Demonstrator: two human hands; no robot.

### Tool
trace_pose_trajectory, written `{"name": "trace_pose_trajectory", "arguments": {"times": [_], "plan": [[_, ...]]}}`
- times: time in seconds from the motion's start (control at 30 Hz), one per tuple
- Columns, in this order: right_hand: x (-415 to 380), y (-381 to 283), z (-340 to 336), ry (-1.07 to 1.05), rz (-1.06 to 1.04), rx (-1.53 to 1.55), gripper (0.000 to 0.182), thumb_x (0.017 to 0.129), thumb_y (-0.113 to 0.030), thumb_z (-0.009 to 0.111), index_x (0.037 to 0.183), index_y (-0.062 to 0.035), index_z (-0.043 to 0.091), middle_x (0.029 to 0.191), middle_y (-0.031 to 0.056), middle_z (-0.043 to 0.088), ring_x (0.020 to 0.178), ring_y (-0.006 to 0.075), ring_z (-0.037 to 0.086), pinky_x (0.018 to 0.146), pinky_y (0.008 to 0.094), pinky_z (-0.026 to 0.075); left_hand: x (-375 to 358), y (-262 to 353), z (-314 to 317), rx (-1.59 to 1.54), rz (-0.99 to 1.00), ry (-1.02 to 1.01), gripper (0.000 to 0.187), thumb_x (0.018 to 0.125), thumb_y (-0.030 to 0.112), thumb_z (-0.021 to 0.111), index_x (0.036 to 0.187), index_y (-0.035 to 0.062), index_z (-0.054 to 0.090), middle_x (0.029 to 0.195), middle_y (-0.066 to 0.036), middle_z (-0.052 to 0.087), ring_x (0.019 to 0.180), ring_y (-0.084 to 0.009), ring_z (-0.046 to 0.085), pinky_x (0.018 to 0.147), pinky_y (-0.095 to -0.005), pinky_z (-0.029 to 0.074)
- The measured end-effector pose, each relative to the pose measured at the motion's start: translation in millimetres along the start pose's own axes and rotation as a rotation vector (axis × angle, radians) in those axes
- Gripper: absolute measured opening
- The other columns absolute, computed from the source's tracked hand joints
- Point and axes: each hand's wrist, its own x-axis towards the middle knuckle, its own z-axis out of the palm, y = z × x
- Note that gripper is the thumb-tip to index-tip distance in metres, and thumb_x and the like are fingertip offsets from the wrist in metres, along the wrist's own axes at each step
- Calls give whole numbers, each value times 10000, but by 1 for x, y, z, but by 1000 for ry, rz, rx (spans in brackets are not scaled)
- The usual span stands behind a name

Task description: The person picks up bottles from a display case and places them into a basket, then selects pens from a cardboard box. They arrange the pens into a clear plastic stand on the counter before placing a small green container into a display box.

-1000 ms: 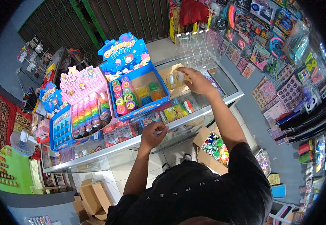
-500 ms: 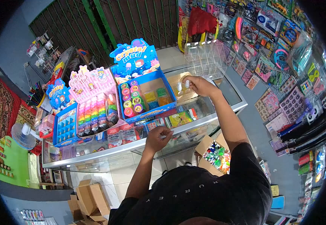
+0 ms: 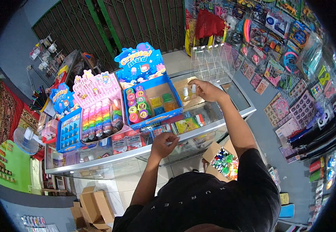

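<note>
My right hand reaches over the far right part of the glass counter, fingers pinched on a small bottle with a white cap. Just left of it stands a similar small white-capped bottle, apart from my fingers. Both are by a flat tan piece of cardboard. My left hand is at the counter's near edge with its fingers curled in; no object shows in it. Between my hands and the left side sits a blue Crystal Mud display box with round-lidded tubs and clear colored cubes.
A pink Crystal Mud box with rainbow tubes and a blue divided box stand farther left. Behind my right hand is a clear acrylic rack. An open carton of colorful items is on the floor. Packaged toys hang on the right wall.
The view has shifted slightly. My right hand stays by the two bottles, and a little more of the pinched one shows below my fingers. My left hand keeps its place.
</note>
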Motion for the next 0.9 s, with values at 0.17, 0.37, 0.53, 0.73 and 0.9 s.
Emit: {"name": "trace_pose_trajectory", "arguments": {"times": [0.17,0.37,0.53,0.73,0.9], "plan": [[2,2,0,-45,35,18,497,840,93,530,1279,-128,457,820,137,574,763,275,577,726,372,484,1,5,-1,2,21,16,143,807,146,768,802,54,658,695,-71,655,615,-148,630,588,-271,493],[2,12,4,-40,-8,9,532,827,99,560,1288,-142,449,818,119,554,758,245,560,727,350,481,1,8,-3,8,22,4,157,814,171,759,813,52,657,705,-81,642,632,-168,634,593,-286,500],[1,1,-2,-104,102,15,514,857,55,544,1317,-151,444,970,191,611,895,327,609,808,386,492,2,6,-2,-27,19,-6,166,823,180,751,812,50,649,707,-84,632,626,-171,626,585,-292,496],[-22,-18,1,290,-144,-62,560,826,72,576,1344,-88,435,1054,179,608,947,326,600,826,363,490,2,9,-5,10,53,-9,146,822,158,746,815,53,643,717,-86,638,633,-182,631,585,-299,493],[-88,-43,52,546,-13,302,441,768,94,642,1184,-17,547,929,85,598,810,201,599,763,314,488,3,8,-6,22,77,-30,126,796,133,752,802,63,647,735,-81,650,656,-213,641,607,-320,501]]}}
